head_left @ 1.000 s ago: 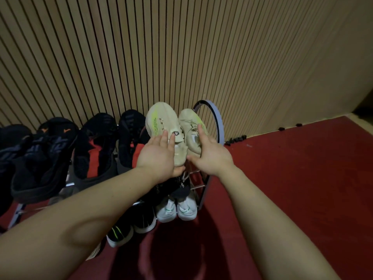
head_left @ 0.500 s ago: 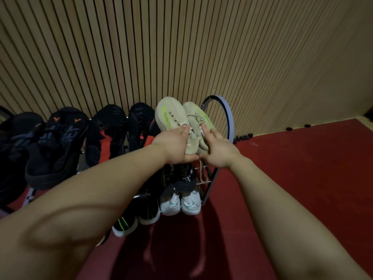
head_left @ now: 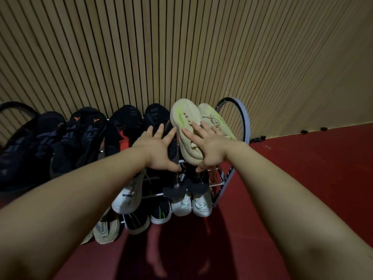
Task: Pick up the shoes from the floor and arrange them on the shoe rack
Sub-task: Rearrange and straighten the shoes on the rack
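Both hands are spread wide, nothing pinched or gripped. Head view, the only cam I've got: right hand (head_left: pixel 209 147) lies w/ straight fingers on the cream shoes (head_left: pixel 186 126), fingertips up by the laces, thumb tucked down near the heel end. Left hand (head_left: pixel 159 153) is just beside it, fingers fanned out over a black mesh shoe (head_left: pixel 156 118). Can't tell if it's actually touching that one or just above it.

The cream shoes are a pair w/ neon yellow-green patches. They sit side by side and touching on the top tier of the shoe rack (head_left: pixel 245 122), at its right end, toes toward the slatted wall (head_left: pixel 181 47) and heels toward me. The right-hand one is right next to the rack's rounded end hoop.

Rest of the top tier, going left: another black shoe w/ a red inside (head_left: pixel 125 128), then black shoes w/ small orange marks (head_left: pixel 84 128), then dark shoes (head_left: pixel 24 142) at the far left, pretty murky in this light.

Lower tiers, below my hands:
- dark shoes w/ white lettering (head_left: pixel 177 185)
- white shoes w/ green trim (head_left: pixel 201 205), under those
- a white shoe w/ printed text (head_left: pixel 129 196), to the left
- a black shoe w/ a neon stripe (head_left: pixel 161 213)
- a pale shoe (head_left: pixel 105 231), lowest

Red floor (head_left: pixel 302 178) runs off to the right, w/ a few small black bits (head_left: pixel 257 138) along the wall base. Too small to ID tbh.
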{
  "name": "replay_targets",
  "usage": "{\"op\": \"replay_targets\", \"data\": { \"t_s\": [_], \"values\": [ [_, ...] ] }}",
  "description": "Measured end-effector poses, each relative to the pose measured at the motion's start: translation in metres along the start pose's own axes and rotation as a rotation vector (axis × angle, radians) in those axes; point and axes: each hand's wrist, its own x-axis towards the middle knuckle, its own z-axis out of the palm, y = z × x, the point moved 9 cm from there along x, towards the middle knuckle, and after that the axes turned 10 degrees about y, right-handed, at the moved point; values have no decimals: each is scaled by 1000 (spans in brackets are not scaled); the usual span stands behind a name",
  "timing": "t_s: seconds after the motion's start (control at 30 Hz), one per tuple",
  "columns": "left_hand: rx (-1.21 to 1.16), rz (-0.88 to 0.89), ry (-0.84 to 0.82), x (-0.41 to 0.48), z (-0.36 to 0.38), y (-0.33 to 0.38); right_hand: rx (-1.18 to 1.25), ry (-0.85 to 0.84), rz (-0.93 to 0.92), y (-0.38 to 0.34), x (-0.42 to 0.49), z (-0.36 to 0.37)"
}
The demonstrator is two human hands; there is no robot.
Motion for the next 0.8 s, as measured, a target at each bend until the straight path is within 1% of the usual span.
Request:
{"op": "replay_targets", "data": {
  "t_s": [0.1, 0.2, 0.27, 0.37, 0.43, 0.5, 0.57, 0.63, 0.67, 0.77, 0.8],
  "values": [
    [-21, -26, 69, 1, 0, 1, -21, 45, -47, -4, 3, 1],
    [10, -39, 112, -1, 2, 2, -73, 112, -65, -9, -1, 4],
    [13, -47, 115, -2, 2, 2, -88, 138, -51, -11, -4, 5],
    [9, -60, 89, -3, 1, 2, -87, 131, 13, -9, -7, 5],
    [7, -61, 43, -5, 0, 1, -101, 101, 41, -9, -7, 6],
    [-2, -49, -57, -7, 0, 0, -84, 16, 60, -10, -5, 6],
    [19, -24, -183, -9, 0, -3, 73, -118, 108, -9, -4, 1],
    [99, 33, -263, -8, -4, -7, 280, -186, 170, -4, 0, -15],
    [129, 61, -279, -7, -6, -9, 297, -160, 184, 0, 5, -25],
    [169, 118, -255, -2, -10, -10, 164, 50, 193, 8, 26, -45],
    [169, 134, -233, -1, -10, -7, 137, 74, 176, 5, 35, -43]
  ]
}}
